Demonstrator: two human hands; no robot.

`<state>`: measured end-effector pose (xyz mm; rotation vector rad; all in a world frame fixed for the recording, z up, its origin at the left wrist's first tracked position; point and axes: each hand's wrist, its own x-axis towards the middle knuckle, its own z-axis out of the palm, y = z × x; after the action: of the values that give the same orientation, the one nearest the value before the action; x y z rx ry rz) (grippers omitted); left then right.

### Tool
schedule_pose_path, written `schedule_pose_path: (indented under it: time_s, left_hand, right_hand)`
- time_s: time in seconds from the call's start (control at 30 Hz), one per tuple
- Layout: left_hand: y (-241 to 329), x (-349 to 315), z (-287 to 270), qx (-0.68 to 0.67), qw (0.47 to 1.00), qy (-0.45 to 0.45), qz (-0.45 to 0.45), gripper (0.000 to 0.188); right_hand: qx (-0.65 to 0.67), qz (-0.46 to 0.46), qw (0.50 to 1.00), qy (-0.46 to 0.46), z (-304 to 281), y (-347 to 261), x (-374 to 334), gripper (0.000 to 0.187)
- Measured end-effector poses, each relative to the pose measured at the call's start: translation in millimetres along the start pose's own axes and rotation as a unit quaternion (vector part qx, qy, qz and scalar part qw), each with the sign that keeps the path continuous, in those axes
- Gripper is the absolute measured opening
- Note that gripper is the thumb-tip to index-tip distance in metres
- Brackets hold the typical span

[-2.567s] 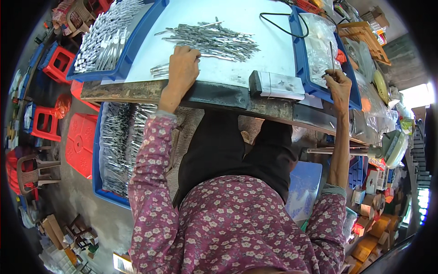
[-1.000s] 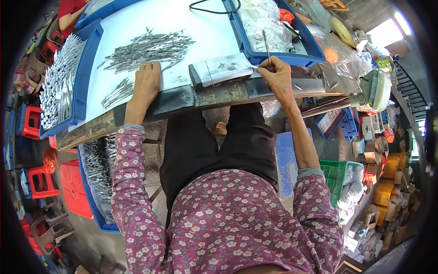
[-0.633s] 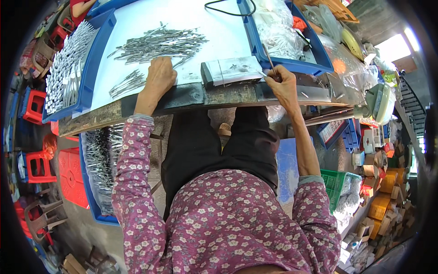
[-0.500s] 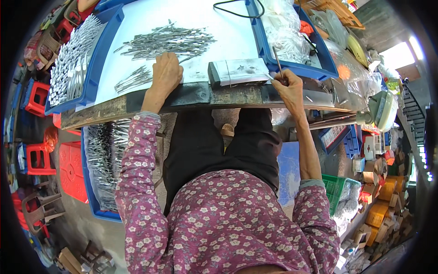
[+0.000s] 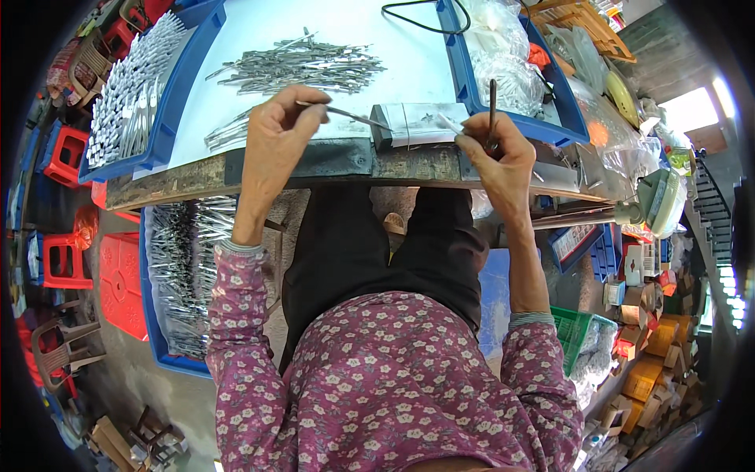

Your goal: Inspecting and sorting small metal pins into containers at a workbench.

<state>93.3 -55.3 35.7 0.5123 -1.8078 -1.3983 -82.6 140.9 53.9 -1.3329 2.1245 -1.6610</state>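
Note:
My left hand [image 5: 275,138] is raised over the table edge, pinching a thin metal rod [image 5: 350,115] between thumb and fingers. The rod points right, its tip by a dark block [image 5: 381,139] with white paper [image 5: 417,135] tied over it by a thin band. To the right of the block, my right hand [image 5: 503,153] is closed round a slim dark stick-like tool [image 5: 493,102] standing upright. Its thumb and forefinger also pinch a small pale piece [image 5: 450,123], too small to name. Beyond my left hand lies a heap of similar metal rods [image 5: 303,67]; a smaller bunch [image 5: 228,132] lies beside my left wrist.
A blue tray [image 5: 169,102] on the left holds many white-ended pieces; another blue tray [image 5: 562,132] on the right holds plastic bags. A lamp-like green fixture [image 5: 659,197] stands at the table's right end. Below left is a blue crate [image 5: 157,346] of rods.
My left hand has lifted from beside the heap with a metal rod now visible in it, pointing right. My right hand has shifted slightly, and its tool stands more upright.

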Motion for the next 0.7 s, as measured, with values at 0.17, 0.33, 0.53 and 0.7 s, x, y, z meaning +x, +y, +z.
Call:
schedule_pose_path:
  time_s: [0.17, 0.33, 0.53, 0.7]
  left_hand:
    - [10.8, -16.1, 15.7, -0.100, 0.988, -0.112, -0.043, 0.014]
    - [5.6, -17.7, 34.1, -0.178, 0.969, -0.169, -0.039, 0.020]
    - [1.0, -19.1, 44.5, -0.181, 0.964, -0.195, -0.020, 0.023]
    - [-2.5, -20.9, 49.9, -0.192, 0.961, -0.198, -0.024, 0.022]
  right_hand:
    - [-0.106, -0.204, 0.972, -0.051, 12.9, -36.7, -7.4, 0.026]
    - [-0.155, -0.273, 0.948, -0.056, 24.9, -29.7, -13.8, 0.038]
    - [-0.226, -0.313, 0.922, -0.034, 24.8, -23.4, -18.5, 0.040]
    - [-0.216, -0.295, 0.930, -0.040, 22.0, -21.5, -22.3, 0.042]
